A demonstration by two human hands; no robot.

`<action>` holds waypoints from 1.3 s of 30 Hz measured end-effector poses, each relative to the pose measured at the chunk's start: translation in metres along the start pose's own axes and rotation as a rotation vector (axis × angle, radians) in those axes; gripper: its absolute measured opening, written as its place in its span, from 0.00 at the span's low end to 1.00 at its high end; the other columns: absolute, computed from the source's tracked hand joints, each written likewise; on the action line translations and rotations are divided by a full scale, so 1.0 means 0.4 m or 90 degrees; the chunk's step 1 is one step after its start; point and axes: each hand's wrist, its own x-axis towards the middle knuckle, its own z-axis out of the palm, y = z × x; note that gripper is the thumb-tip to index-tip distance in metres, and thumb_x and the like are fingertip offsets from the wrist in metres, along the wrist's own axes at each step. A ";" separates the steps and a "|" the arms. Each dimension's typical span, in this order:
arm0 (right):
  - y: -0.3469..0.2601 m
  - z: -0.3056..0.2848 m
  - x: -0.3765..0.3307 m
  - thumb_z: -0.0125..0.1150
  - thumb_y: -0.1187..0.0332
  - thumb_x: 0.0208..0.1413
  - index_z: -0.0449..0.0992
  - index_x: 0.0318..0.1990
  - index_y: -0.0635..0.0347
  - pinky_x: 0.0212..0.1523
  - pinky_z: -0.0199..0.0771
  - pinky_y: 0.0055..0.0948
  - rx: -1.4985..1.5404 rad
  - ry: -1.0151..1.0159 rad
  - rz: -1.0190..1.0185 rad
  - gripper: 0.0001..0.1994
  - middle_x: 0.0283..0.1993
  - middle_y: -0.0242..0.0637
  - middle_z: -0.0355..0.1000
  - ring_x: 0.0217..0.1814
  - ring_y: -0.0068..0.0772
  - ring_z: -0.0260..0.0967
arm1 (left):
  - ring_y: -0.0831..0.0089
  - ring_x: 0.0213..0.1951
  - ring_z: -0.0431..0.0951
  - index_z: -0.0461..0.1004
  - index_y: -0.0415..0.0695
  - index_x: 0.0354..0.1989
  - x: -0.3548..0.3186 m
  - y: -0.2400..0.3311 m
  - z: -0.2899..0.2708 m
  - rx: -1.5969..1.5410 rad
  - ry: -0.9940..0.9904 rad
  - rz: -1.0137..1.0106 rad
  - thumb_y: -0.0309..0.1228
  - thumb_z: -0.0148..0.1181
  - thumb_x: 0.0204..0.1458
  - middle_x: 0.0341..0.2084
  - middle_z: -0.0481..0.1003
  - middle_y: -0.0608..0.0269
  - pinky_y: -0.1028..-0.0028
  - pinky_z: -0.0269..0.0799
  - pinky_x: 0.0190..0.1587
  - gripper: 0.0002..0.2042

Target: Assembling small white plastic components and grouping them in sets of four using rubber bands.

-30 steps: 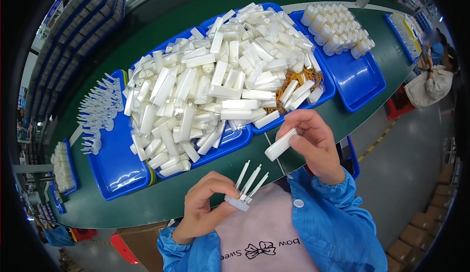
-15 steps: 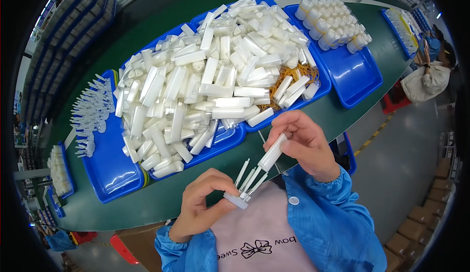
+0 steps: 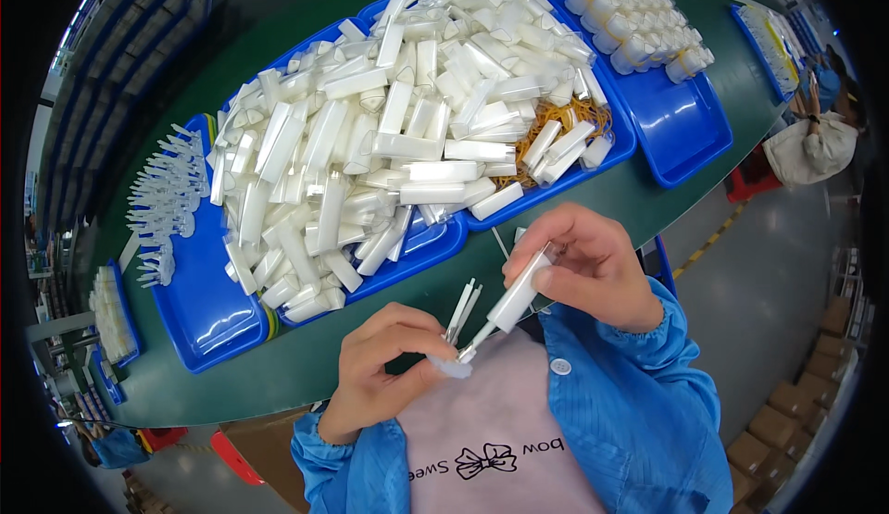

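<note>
My left hand (image 3: pixel 384 366) pinches a small translucent white base (image 3: pixel 452 367) with several thin white prongs (image 3: pixel 463 306) rising from it. Between the thumb and fingers of my right hand (image 3: pixel 597 269) is a slim white plastic sleeve (image 3: pixel 519 297), held tilted. The sleeve's lower end meets one prong of the base, and that prong appears to run into it. Both pieces are in front of my chest, off the table's near edge. My fingers partly cover the base and the sleeve's upper end.
Blue trays beyond my hands carry a heap of wrapped white sleeves (image 3: pixel 407 148) and some orange rubber bands (image 3: pixel 583 120). On the left blue tray (image 3: pixel 215 333) stand clear pronged pieces (image 3: pixel 167 199); the right blue tray (image 3: pixel 681 130) holds bundled white cylinders (image 3: pixel 639 23). The table (image 3: pixel 167 394) is green.
The prongs of the base have turned and now look closer together. My right hand and the sleeve have shifted slightly right. The trays sit a little higher in the view.
</note>
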 end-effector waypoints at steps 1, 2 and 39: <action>0.003 0.003 -0.002 0.53 0.79 0.56 0.69 0.48 0.68 0.48 0.69 0.26 -0.020 0.006 -0.013 0.12 0.42 0.39 0.72 0.45 0.25 0.69 | 0.71 0.32 0.76 0.77 0.41 0.34 0.001 -0.004 0.004 0.019 0.015 0.003 0.22 0.68 0.42 0.31 0.75 0.58 0.76 0.71 0.34 0.10; 0.004 0.003 -0.002 0.54 0.79 0.56 0.70 0.47 0.68 0.48 0.69 0.26 -0.063 0.005 -0.034 0.11 0.42 0.39 0.72 0.45 0.25 0.70 | 0.71 0.32 0.76 0.77 0.41 0.34 0.001 -0.010 0.010 0.004 0.029 -0.006 0.22 0.69 0.41 0.31 0.75 0.58 0.76 0.71 0.34 0.10; 0.065 -0.095 -0.054 0.66 0.71 0.42 0.72 0.41 0.58 0.45 0.64 0.38 -0.844 0.114 -0.066 0.16 0.44 0.36 0.69 0.45 0.46 0.64 | 0.75 0.38 0.74 0.73 0.36 0.37 -0.009 -0.035 0.029 -0.253 0.095 -0.092 0.16 0.66 0.42 0.36 0.70 0.58 0.76 0.74 0.43 0.13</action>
